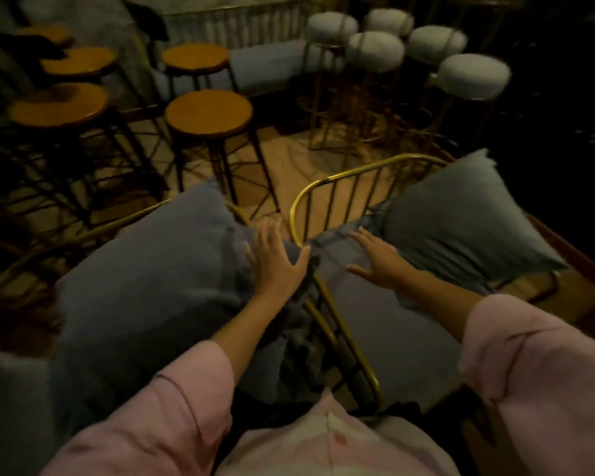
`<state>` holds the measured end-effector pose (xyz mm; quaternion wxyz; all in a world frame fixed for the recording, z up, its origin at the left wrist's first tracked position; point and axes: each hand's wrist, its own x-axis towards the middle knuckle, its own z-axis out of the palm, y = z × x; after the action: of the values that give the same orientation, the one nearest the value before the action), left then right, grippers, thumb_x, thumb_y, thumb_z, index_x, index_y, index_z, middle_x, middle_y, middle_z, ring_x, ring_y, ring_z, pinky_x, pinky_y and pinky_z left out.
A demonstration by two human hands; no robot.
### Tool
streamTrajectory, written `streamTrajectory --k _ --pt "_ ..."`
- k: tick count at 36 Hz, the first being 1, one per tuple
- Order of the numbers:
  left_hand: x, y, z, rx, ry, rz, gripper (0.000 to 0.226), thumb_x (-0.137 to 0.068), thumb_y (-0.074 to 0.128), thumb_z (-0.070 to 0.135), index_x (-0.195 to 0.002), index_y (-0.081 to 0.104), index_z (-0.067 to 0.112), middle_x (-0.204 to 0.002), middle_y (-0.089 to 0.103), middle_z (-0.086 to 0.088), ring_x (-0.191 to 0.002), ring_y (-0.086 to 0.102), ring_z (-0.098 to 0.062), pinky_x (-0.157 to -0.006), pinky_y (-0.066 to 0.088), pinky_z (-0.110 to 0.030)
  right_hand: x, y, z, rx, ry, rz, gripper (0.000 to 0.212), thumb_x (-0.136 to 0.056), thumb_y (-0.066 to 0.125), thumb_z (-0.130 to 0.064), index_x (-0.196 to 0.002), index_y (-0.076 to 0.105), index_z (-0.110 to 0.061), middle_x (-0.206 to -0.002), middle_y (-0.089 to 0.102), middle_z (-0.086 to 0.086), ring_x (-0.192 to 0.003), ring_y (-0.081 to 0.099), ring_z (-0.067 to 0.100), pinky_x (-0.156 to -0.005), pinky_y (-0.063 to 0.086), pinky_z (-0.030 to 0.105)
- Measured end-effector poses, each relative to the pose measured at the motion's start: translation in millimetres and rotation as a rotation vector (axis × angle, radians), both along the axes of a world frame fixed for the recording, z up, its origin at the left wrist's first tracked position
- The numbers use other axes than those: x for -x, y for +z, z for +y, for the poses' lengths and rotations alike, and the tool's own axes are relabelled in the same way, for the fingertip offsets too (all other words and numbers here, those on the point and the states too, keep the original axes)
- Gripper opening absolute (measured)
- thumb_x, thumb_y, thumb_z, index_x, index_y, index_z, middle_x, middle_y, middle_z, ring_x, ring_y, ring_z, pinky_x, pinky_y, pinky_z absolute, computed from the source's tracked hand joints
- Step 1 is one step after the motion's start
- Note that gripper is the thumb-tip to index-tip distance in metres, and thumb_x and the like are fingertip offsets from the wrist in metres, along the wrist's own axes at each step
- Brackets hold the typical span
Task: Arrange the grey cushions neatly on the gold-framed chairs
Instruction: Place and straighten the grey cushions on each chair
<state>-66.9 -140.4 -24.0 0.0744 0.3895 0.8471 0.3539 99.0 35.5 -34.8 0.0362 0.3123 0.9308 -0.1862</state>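
Two gold-framed chairs stand side by side below me. A big grey cushion (152, 269) leans on the left chair (42, 249). My left hand (275, 262) lies flat on its right edge, fingers spread. The right chair (327, 190) has a grey seat cushion (375, 324), and my right hand (375, 257) rests flat on it with fingers apart. A second grey pillow (461, 221) stands tilted against the right chair's barred back. Neither hand grips anything.
Several round wooden stools (208, 113) on dark metal legs stand ahead on the left. Several white fluffy stools (473, 75) with gold legs stand ahead on the right. Another gold-framed bench (251, 25) with a grey seat sits at the far wall. The room is dim.
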Motion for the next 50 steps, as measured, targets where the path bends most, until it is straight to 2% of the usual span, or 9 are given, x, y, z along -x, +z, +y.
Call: streamTrajectory --k 2,10,14,22,26,32,38,43,50 --pt "-43.2 -3.5 45.9 0.068 -0.193 -0.023 0.084 -0.089 0.055 0.055 -0.154 0.018 0.014 -0.163 0.017 -0.010 -0.151 0.011 -0.026 -0.120 -0.001 -0.052 -57.3 2.2 41.4 0.006 -0.191 -0.024 0.085 -0.091 0.063 -0.050 -0.158 0.020 -0.020 -0.166 0.019 0.007 -0.153 0.018 0.025 -0.118 0.027 0.051" --pt "-98.6 -36.1 144.8 0.275 -0.355 -0.108 0.080 -0.089 0.059 0.049 -0.153 0.019 0.020 -0.162 0.019 -0.006 -0.150 0.016 -0.027 -0.120 0.008 -0.057 -148.2 -1.5 146.9 0.143 -0.623 0.126 0.089 -0.089 0.071 -0.040 -0.157 0.022 -0.010 -0.161 0.030 0.012 -0.145 0.032 0.035 -0.116 0.030 0.053" --pt "-112.6 -63.6 225.3 0.360 -0.265 -0.229 0.080 -0.089 0.060 0.050 -0.152 0.022 0.019 -0.161 0.024 -0.007 -0.148 0.021 -0.031 -0.118 0.012 -0.056 -180.2 -11.7 216.8 0.110 -0.679 0.072 0.089 -0.088 0.067 -0.049 -0.157 0.021 -0.019 -0.162 0.028 0.007 -0.146 0.030 0.035 -0.114 0.028 0.058" --pt "-130.7 -128.7 367.4 0.470 -0.105 -0.341 0.068 -0.093 0.058 0.044 -0.150 0.034 0.018 -0.160 0.028 -0.011 -0.147 0.025 -0.033 -0.117 0.020 -0.057 -196.6 -43.9 356.4 0.035 -0.615 -0.153 0.088 -0.093 0.059 -0.051 -0.160 0.007 -0.026 -0.167 0.001 0.014 -0.153 -0.001 0.034 -0.119 0.006 0.060" --pt "-148.1 -166.5 426.5 0.526 0.020 -0.481 0.070 -0.093 0.054 0.049 -0.151 0.032 0.016 -0.160 0.024 -0.013 -0.146 0.026 -0.036 -0.118 0.019 -0.055 -193.1 -68.6 408.5 -0.091 -0.485 -0.197 0.096 -0.086 0.051 -0.071 -0.159 0.003 -0.033 -0.166 -0.013 0.016 -0.152 -0.013 0.037 -0.119 0.004 0.063" --pt "-170.4 -222.3 487.9 0.271 0.408 -0.847 0.056 -0.100 0.042 0.045 -0.136 0.052 0.004 -0.143 0.049 -0.023 -0.132 0.045 -0.040 -0.112 0.034 -0.047 -198.4 -106.4 446.6 -0.129 -0.384 -0.257 0.126 -0.056 0.044 -0.098 -0.154 -0.014 -0.045 -0.161 -0.031 0.013 -0.148 -0.021 0.043 -0.115 0.011 0.069" --pt "-174.6 -279.0 521.1 0.091 0.610 -1.059 0.071 -0.091 0.041 0.065 -0.141 0.048 0.015 -0.143 0.052 -0.015 -0.130 0.049 -0.037 -0.111 0.038 -0.050 -211.5 -141.2 459.1 -0.204 -0.397 -0.100 0.126 -0.051 0.033 -0.106 -0.157 0.005 -0.045 -0.166 -0.013 0.014 -0.148 -0.004 0.052 -0.104 0.028 0.071" --pt "-174.3 -306.6 529.2 -0.035 0.696 -1.115 0.081 -0.080 0.044 0.079 -0.141 0.048 0.025 -0.142 0.055 -0.007 -0.128 0.052 -0.034 -0.111 0.039 -0.050 -213.9 -158.7 464.5 -0.232 -0.391 -0.015 0.122 -0.054 0.037 -0.104 -0.157 0.017 -0.043 -0.167 -0.003 0.016 -0.146 0.011 0.054 -0.099 0.034 0.071" --pt "-180.1 -299.4 519.1 -0.096 0.699 -1.125 0.083 -0.084 0.049 0.071 -0.148 0.039 0.020 -0.148 0.048 -0.008 -0.134 0.047 -0.033 -0.113 0.037 -0.049 -211.4 -147.2 448.6 -0.194 -0.353 -0.002 0.118 -0.059 0.041 -0.100 -0.158 0.011 -0.041 -0.166 -0.006 0.016 -0.147 0.013 0.047 -0.103 0.035 0.065"
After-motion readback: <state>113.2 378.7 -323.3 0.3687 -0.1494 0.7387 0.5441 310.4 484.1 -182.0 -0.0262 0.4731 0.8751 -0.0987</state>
